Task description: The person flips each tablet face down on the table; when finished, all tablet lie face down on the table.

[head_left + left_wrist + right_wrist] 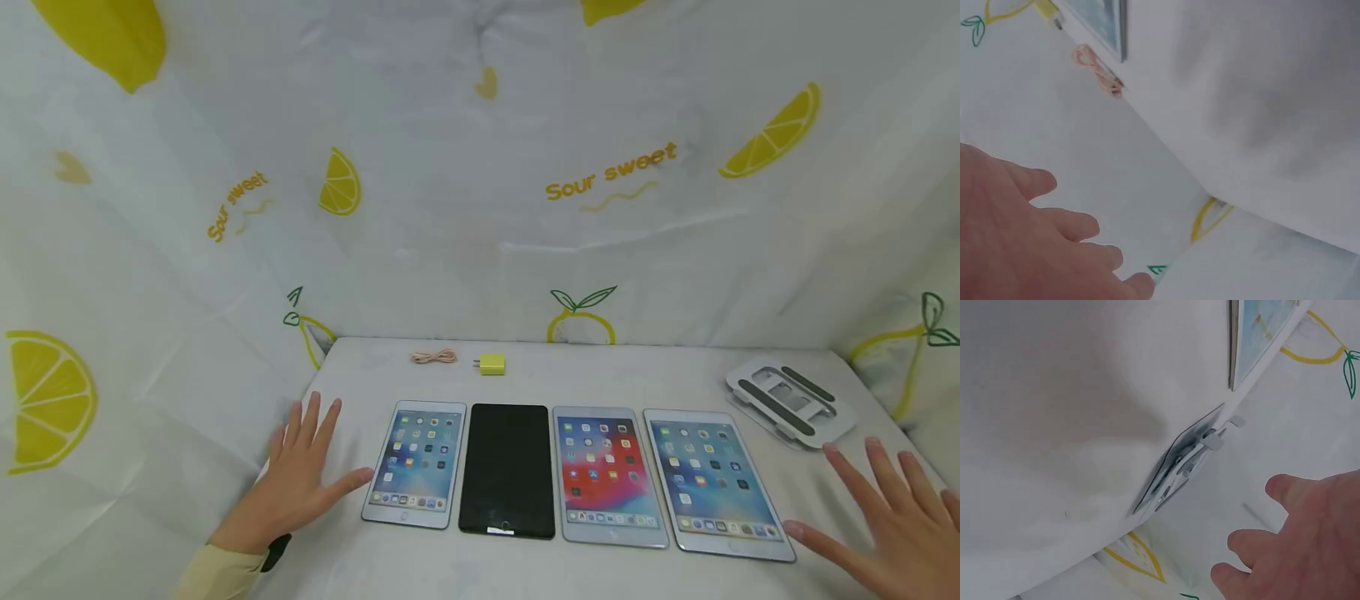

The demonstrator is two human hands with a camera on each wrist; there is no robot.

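Side by side on the white table lie a small tablet with a lit blue screen [417,458], a black tablet with a dark screen [507,471], a tablet with a red and blue screen [609,475] and a larger blue-screen tablet [716,479]. My left hand [300,475], fingers spread and straight, hovers left of the first tablet, its thumb close to that edge. To the right of the last tablet, my right hand [892,525] is likewise spread, with the thumb near the tablet's lower corner. Neither hand holds anything.
At the back of the table are a coiled pinkish cable [433,357] and a yellow charger plug [492,364]. A white and grey folding stand [787,402] lies at the back right. White lemon-print cloth [450,208] hangs behind and at both sides.
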